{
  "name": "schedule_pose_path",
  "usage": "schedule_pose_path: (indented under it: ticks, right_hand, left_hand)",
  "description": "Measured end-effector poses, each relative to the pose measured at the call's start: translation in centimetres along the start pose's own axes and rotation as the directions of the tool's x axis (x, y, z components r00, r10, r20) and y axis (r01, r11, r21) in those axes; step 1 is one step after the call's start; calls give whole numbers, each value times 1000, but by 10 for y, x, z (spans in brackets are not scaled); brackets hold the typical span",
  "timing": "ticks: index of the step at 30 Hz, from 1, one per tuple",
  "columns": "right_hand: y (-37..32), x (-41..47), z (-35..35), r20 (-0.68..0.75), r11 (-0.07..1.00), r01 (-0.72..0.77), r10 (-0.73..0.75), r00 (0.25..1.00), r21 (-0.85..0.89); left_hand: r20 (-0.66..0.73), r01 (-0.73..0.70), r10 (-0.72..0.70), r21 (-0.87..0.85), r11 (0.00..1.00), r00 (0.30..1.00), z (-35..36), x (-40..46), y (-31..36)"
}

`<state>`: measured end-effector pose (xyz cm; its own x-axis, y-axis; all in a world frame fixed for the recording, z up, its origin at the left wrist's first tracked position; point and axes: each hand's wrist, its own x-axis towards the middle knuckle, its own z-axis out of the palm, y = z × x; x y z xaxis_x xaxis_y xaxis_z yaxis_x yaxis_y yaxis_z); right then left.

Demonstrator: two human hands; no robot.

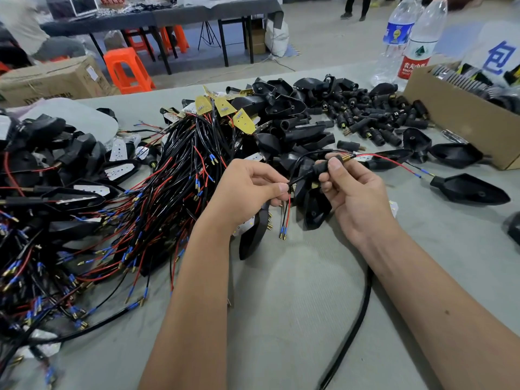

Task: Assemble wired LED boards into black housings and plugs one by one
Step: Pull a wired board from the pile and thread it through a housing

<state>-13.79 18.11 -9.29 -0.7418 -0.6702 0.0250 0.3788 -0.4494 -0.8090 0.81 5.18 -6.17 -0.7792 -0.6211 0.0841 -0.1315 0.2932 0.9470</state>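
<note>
At centre, above the grey desk (281, 291), the right hand (357, 198) grips a black plug (327, 164) between thumb and curled fingers, brass tip pointing right. A red wire (391, 161) with a blue-sleeved end leaves that tip. The left hand (247, 190) pinches the black sheathed cable (302, 175) just beside the plug; red and black leads (285, 218) with blue sleeves and brass pins hang below its fingers. A black housing (313, 209) lies under and between the two hands. Left of the hands spreads a bundle of wired LED boards (157, 175), their yellow board ends (222, 108) at the far side. Behind it is a heap of empty black housings (284, 108), and to the right a scatter of loose plugs (371, 116). One separate housing (470, 190) lies at far right. A cardboard box (461, 114) stands at the desk's right edge, with a large blue character "包" on a blurred white sign (498, 52) behind it. Two clear water bottles (405, 43) stand beside the box; the nearer carries a red label whose print is too small to read. Orange stools (126, 68) stand on the floor beyond.
</note>
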Motion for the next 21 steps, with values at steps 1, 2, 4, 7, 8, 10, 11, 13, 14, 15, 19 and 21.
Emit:
schedule_pose_path:
  ticks: [1,2,4,7,8,10,11,13,14,15,19,21]
  right_hand:
    - [0,0,0,8,1000,-4,4,1000,-4]
    - [1,-1,0,19,1000,-7,7,1000,-11]
    - [2,-1,0,35,1000,-7,8,999,-24]
    - [3,-2,1,55,1000,-8,9,998,-26]
    - [4,-2,1,66,999,-5,7,998,-34]
    - [6,-2,1,95,997,7,0,995,-77]
    - [7,-2,1,111,995,15,-4,994,-104]
    - [9,-3,1,126,990,27,-9,992,-139]
    - [9,-2,2,124,989,28,-9,992,-148]
    - [9,-2,2,122,988,25,-6,993,-151]
    - [6,-3,2,103,999,0,5,995,-52]
    - [3,-3,2,89,1000,0,-1,996,6]
  left_hand:
    - [0,-4,4,-3,1000,1000,0,0,0]
    - [0,-10,10,-2,1000,1000,1,0,0]
    - [-4,-20,20,1,1000,1000,3,1,0]
    - [-26,-27,27,-20,999,999,8,1,0]
    - [-34,-30,29,-26,999,999,10,2,1]
    - [-44,-32,30,-43,999,999,15,2,2]
    - [-48,-33,31,-46,998,998,17,3,3]
    - [-62,-30,29,-28,999,998,20,4,3]
    - [-65,-27,26,-17,999,998,21,4,2]
    - [-63,-24,23,-15,1000,998,20,4,2]
    - [-3,71,-72,-146,987,997,10,2,1]
    - [83,172,-161,-156,973,983,3,1,-1]
